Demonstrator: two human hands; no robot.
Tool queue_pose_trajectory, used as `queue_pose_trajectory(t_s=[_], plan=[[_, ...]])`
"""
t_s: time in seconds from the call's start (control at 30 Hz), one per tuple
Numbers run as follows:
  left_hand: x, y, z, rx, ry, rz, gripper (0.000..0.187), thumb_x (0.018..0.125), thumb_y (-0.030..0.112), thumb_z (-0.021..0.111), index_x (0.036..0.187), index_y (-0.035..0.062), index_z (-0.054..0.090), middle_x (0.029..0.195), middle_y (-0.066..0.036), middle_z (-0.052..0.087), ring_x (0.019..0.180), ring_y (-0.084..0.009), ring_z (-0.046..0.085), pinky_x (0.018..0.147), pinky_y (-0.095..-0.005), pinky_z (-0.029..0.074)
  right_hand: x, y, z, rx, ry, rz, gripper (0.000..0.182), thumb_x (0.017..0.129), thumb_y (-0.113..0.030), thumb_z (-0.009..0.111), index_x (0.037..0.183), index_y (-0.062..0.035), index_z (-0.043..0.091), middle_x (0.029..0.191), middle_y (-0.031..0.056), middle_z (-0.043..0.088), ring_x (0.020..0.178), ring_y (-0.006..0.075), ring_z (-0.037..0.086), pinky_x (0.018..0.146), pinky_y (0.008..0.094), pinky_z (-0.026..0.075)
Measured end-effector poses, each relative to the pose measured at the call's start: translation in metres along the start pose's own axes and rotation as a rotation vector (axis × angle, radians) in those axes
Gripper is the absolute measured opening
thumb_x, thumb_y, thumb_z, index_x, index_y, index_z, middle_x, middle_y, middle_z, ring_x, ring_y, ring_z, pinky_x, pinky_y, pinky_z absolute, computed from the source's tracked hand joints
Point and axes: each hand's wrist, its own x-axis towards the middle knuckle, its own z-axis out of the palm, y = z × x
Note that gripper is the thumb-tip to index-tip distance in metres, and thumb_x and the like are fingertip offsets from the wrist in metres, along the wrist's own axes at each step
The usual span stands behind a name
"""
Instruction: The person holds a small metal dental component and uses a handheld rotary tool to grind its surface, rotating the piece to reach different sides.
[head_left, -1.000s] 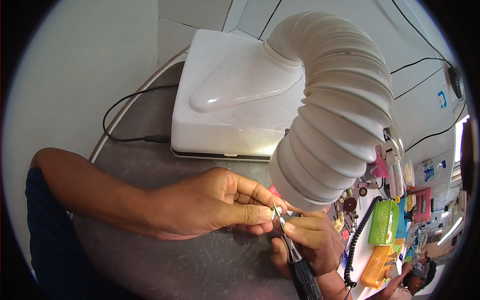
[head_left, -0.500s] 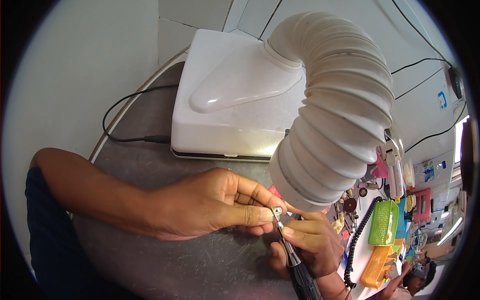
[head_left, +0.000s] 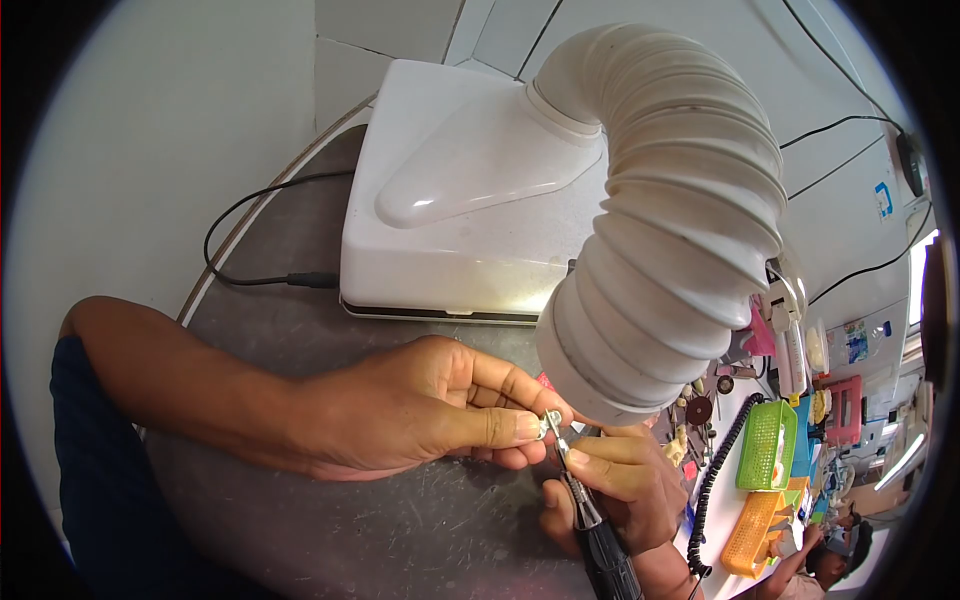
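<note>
Working the small piece (head_left: 545, 427): step looks like fine tooling of its surface, pen-shaped handpiece (head_left: 608, 560) aimed at it.
Left hand (head_left: 405, 410): thumb and fingers clamped on the piece.
Right hand (head_left: 632, 478): closed around the handpiece, near its slim metal neck.
Piece: raised over the tabletop (head_left: 400, 535), between both hands; whitish, irregular; too small to tell material or whether tip touches.
Next move: probably calls for firm pinch, light steady tip pressure.
Hose (head_left: 690, 190): pale, ribbed, bent in an arch; mouth beside the hands.
Housing (head_left: 460, 220): white, smooth, boxy, rounded edges.
Tabletop: dark grey, scratched.
</note>
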Motion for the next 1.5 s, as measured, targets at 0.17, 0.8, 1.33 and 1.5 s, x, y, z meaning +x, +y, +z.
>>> queue_pose_trajectory(t_s=[0.17,0.8,1.33,1.5], plan=[[0.0001,-0.0013,-0.0011,-0.012,-0.003,0.013,0.035,0.093,0.017,0.057,0.120,-0.0052,0.052,0.100,-0.004,0.060,0.088,-0.0059,0.055,0.081,-0.0188,0.046,-0.0001,-0.0004,0.0009,0.002,0.008,0.006,0.039,0.065,-0.005,0.080,0.099,-0.0027,0.059,0.081,0.0111,0.066,0.080,0.0283,0.066,0.069,0.0316,0.055],[-0.0012,0.0018,0.0027,0.006,0.081,0.046,0.027,0.092,0.013,0.057,0.114,-0.0018,0.054,0.102,-0.006,0.059,0.088,-0.0085,0.056,0.078,-0.0204,0.046,-0.0083,0.0062,0.0056,0.000,0.080,-0.025,0.028,0.081,-0.011,0.067,0.101,-0.0012,0.049,0.085,0.0128,0.058,0.073,0.0189,0.058,0.066,0.0286,0.048],[0.0029,0.0007,0.0038,0.309,0.139,0.042,0.021,0.091,0.008,0.058,0.106,-0.0063,0.059,0.100,-0.012,0.065,0.083,-0.0116,0.063,0.079,-0.0260,0.053,-0.0039,0.0055,0.0009,0.070,0.009,-0.004,0.030,0.074,-0.006,0.071,0.098,-0.0023,0.053,0.081,0.0119,0.061,0.078,0.0265,0.064,0.068,0.0329,0.053],[0.0033,0.0005,0.0026,0.294,0.136,0.026,0.021,0.091,0.009,0.058,0.105,-0.0061,0.059,0.099,-0.012,0.065,0.082,-0.0112,0.063,0.078,-0.0257,0.053,-0.0025,0.0067,0.0034,0.085,0.047,-0.019,0.034,0.069,-0.004,0.076,0.097,-0.0008,0.057,0.078,0.0123,0.063,0.080,0.0303,0.068,0.065,0.0315,0.055]])
